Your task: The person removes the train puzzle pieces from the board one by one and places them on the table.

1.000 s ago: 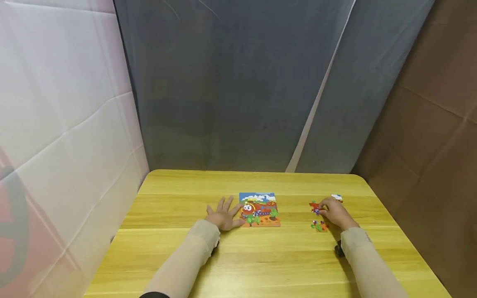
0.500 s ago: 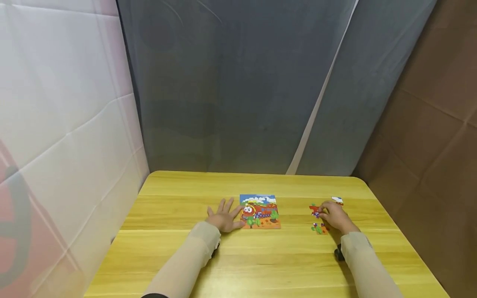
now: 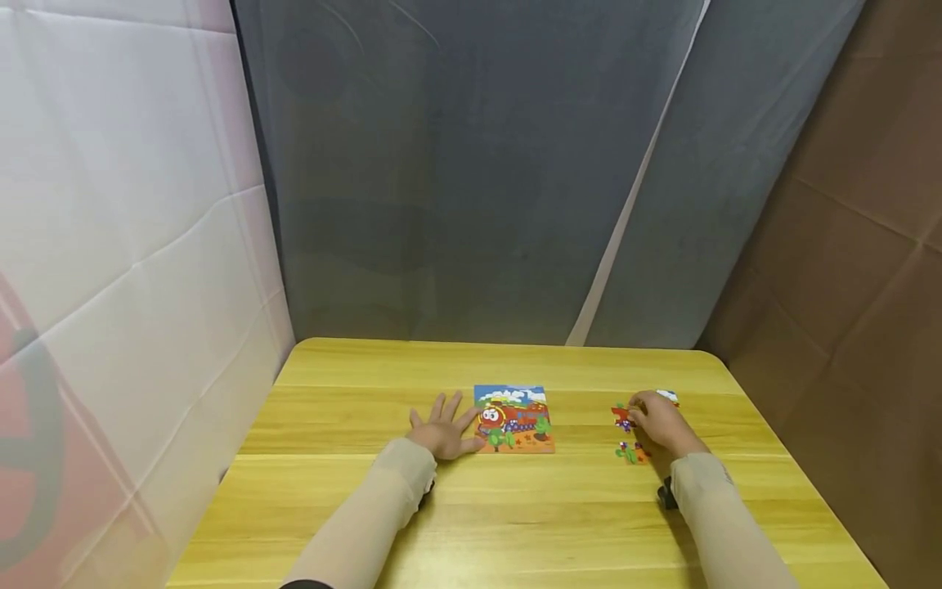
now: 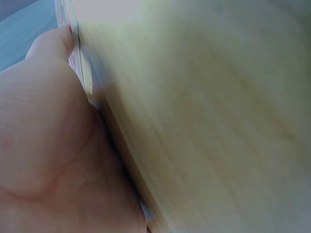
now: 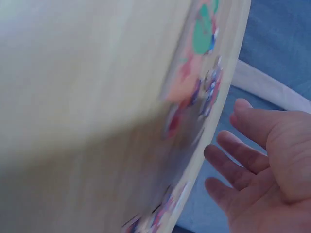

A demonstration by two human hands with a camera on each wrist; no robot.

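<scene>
A small picture puzzle [image 3: 513, 419] showing a red train lies in the middle of the yellow wooden table [image 3: 515, 523]. My left hand [image 3: 441, 431] lies flat beside it, fingers spread, with the thumb against the puzzle's left edge; in the left wrist view the palm [image 4: 48, 141] presses on the wood. My right hand [image 3: 660, 421] hovers over several loose puzzle pieces [image 3: 624, 417] at the right. In the right wrist view its fingers [image 5: 243, 155] are loosely extended and hold nothing, apart from the blurred pieces [image 5: 194, 87].
More loose pieces lie near the right hand, one [image 3: 631, 451] nearer to me and a white one [image 3: 668, 396] farther away. Grey and white cloth walls stand behind the table and to its left, a brown one to its right.
Hardly anything differs. The left hand stays flat by the puzzle; the right hand shifts only slightly over the loose pieces.
</scene>
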